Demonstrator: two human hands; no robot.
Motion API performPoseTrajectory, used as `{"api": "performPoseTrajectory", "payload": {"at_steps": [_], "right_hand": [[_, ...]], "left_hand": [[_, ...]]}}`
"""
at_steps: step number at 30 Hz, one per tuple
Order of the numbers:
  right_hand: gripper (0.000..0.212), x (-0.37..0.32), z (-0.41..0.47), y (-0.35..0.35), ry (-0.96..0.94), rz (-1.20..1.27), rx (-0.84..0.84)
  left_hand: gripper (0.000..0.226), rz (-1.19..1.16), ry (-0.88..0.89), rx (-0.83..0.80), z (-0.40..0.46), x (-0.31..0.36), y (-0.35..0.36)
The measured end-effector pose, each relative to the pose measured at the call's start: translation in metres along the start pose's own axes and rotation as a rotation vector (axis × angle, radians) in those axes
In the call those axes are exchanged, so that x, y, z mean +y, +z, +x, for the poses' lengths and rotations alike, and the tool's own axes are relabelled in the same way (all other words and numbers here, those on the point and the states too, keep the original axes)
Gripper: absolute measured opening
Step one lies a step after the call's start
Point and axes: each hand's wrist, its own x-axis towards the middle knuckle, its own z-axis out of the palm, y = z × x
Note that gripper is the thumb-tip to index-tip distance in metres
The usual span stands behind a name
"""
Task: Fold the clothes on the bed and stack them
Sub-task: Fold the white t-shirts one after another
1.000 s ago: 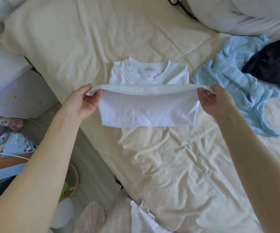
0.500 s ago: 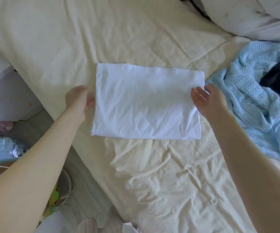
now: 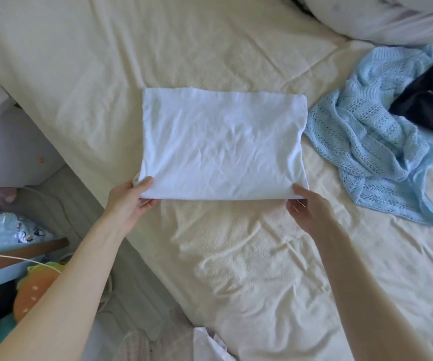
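Folded white shirt (image 3: 223,147) mid-frame on bed (image 3: 249,256), left hand (image 3: 132,199) and right hand (image 3: 306,207) pinching near corners; soft, light, floppy, likely best gripped at both corners or scooped underneath.

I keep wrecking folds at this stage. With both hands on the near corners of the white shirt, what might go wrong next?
1. The left hand and right hand pinch only the near corners of the folded white shirt; lifting may let its middle sag and the layers slip open.
2. The blue knit lies right beside the shirt's right edge and may snag or drag along.
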Motion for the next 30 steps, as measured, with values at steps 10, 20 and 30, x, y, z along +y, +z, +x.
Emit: {"api": "performPoseTrajectory", "payload": {"at_steps": [10, 20, 30], "right_hand": [[0.021, 0.009, -0.035, -0.005, -0.578, -0.535, 0.123], [0.035, -0.04, -0.017, -0.008, -0.238, -0.183, -0.211], [0.005, -0.032, 0.013, -0.004, -0.181, -0.277, -0.06]], "left_hand": [[0.015, 0.371, 0.631, 0.254, -0.049, 0.025, 0.08], [0.044, 1.273, 1.028, -0.341, -0.059, -0.046, 0.201], [0.015, 1.323, 1.278, -0.148, -0.024, -0.06, 0.131]]}}
